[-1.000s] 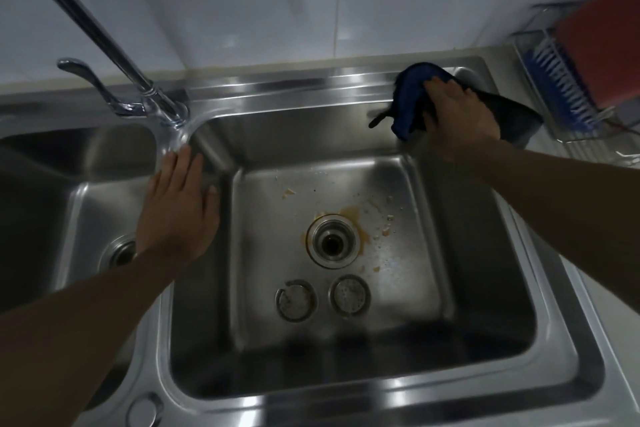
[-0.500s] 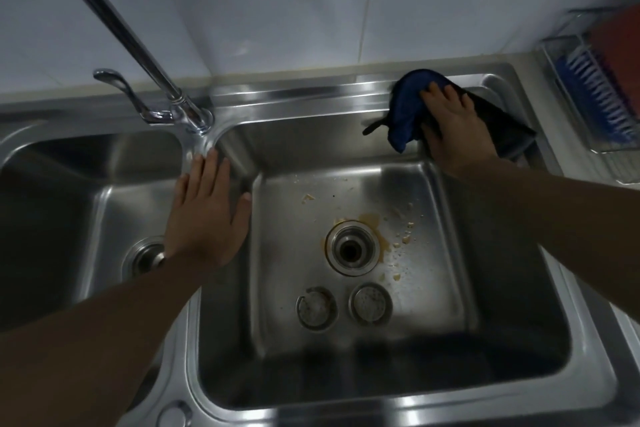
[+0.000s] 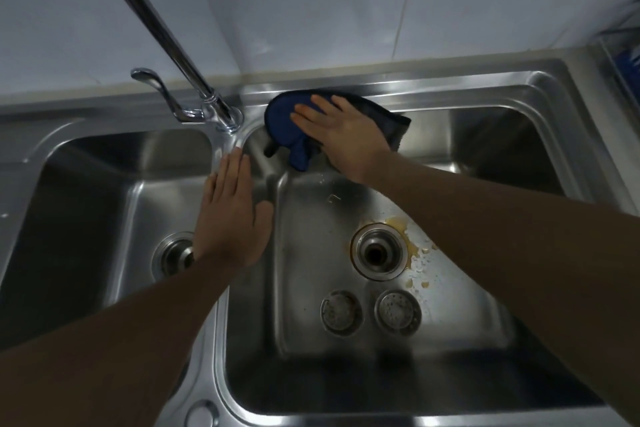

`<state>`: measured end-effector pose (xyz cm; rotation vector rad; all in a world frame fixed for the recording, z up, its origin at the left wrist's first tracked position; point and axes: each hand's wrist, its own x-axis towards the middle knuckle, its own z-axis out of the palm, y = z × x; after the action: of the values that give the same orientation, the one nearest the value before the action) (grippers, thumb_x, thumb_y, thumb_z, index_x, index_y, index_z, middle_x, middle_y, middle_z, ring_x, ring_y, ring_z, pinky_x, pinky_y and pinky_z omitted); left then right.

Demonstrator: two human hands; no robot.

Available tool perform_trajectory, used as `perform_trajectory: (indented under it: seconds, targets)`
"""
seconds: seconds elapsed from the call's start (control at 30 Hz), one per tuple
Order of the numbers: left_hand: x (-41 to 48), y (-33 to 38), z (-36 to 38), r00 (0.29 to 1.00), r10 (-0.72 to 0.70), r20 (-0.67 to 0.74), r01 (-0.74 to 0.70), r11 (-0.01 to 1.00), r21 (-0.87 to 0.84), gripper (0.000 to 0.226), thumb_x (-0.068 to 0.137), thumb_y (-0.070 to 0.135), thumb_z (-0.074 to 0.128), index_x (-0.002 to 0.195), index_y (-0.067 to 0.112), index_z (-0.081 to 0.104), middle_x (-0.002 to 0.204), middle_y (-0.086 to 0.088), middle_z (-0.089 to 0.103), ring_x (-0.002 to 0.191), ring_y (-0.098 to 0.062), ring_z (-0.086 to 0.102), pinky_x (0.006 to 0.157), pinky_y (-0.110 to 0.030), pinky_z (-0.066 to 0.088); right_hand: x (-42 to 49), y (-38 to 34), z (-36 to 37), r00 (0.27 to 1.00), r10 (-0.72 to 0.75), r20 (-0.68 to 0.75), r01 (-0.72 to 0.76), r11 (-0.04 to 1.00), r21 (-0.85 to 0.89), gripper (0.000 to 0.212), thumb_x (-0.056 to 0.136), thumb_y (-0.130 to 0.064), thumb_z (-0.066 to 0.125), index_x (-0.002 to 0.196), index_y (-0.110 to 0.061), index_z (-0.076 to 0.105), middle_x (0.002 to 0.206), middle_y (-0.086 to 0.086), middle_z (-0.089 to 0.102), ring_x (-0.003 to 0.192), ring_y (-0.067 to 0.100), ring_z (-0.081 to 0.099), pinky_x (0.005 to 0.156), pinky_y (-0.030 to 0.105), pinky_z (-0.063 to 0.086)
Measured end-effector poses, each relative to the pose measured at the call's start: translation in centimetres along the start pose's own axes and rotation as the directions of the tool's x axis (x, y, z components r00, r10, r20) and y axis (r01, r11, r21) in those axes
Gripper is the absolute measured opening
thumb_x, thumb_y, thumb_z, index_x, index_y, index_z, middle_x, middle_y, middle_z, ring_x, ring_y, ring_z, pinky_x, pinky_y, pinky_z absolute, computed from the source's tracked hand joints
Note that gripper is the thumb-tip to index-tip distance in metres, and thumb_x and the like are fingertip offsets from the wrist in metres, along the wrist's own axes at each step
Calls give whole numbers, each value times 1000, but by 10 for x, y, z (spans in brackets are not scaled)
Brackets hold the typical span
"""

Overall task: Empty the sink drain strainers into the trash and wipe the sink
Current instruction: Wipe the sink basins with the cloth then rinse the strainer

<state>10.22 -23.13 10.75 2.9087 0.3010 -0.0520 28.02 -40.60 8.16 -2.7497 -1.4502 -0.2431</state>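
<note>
Pressing cloth (image 3: 287,111) on sink (image 3: 485,80) rim.

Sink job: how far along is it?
Done: two strainers lie out of the drains on the sink floor. In hand: the right hand presses a blue cloth on its back rim. Left: orange residue around the open drain is unwiped.

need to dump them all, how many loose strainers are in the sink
2. The left strainer and right strainer lie side by side on the right basin floor, near its drain. The left hand partly covers the left drain; another could sit there.
</note>
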Motion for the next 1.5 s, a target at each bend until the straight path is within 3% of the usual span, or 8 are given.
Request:
perform_trajectory:
  seconds: [0.3,0.47,0.67,0.83,1.0,1.13,1.3,1.5]
  targets:
    - [1,0,0,999,13,46,-16,997,75,90,81,49,13,159,4,6,168,-10,-4,156,-21,-7,126,-42,2,-50,56,19,949,-303,-86,247,885,-394,65,89,-2,67,149,-10,43,157,7,37,145,36,33,120,53,20]
    - [2,-3,3,999,10,39,-13,997,77,89,82,46,16,159,4,4,168,-9,-3,156,-20,-7,127,-41,2,8,-10,38,922,-380,72,364,792,-490,61,101,-16,51,156,-11,25,166,3,15,153,28,8,123,49,4]
    - [2,-5,3,999,17,28,-19,997,75,89,81,46,19,159,3,11,168,-10,2,156,-21,-2,126,-39,2,-22,25,47,894,-398,208,448,752,-484,54,100,-4,38,153,-5,31,163,9,20,151,28,17,123,43,7]
    - [2,0,3,999,10,44,-14,996,90,90,82,48,19,159,4,7,168,-10,-3,156,-21,-8,127,-41,1,-104,103,50,873,-176,455,405,783,-473,88,92,-7,61,158,-13,2,156,6,-30,145,25,-25,122,44,-11]
    - [2,-3,1,998,-10,55,3,992,123,92,80,50,17,159,5,4,168,-9,-5,155,-20,-9,126,-40,0,-53,46,42,938,-330,102,341,838,-427,80,82,-2,72,151,-6,35,160,9,27,148,29,22,122,44,4]
    - [2,-2,2,998,-8,57,1,991,132,92,80,51,16,160,6,4,168,-8,-5,156,-20,-8,127,-40,1,12,-7,31,922,-387,36,360,817,-451,67,94,-15,55,155,-11,27,164,6,21,152,30,14,122,49,0]
    - [1,0,0,998,-5,60,-2,992,123,93,80,51,16,159,5,7,168,-10,-3,156,-22,-6,126,-42,3,-29,43,32,912,-351,214,409,724,-555,71,96,-13,56,157,-11,21,165,8,15,152,30,6,121,48,-5]
    - [1,1,-1,998,2,58,-10,991,132,93,80,52,16,158,2,11,168,-13,-1,156,-24,-4,126,-44,5,-122,126,28,787,-102,608,524,629,-574,71,100,-12,46,159,-11,7,156,6,-26,140,28,-31,113,47,-22]
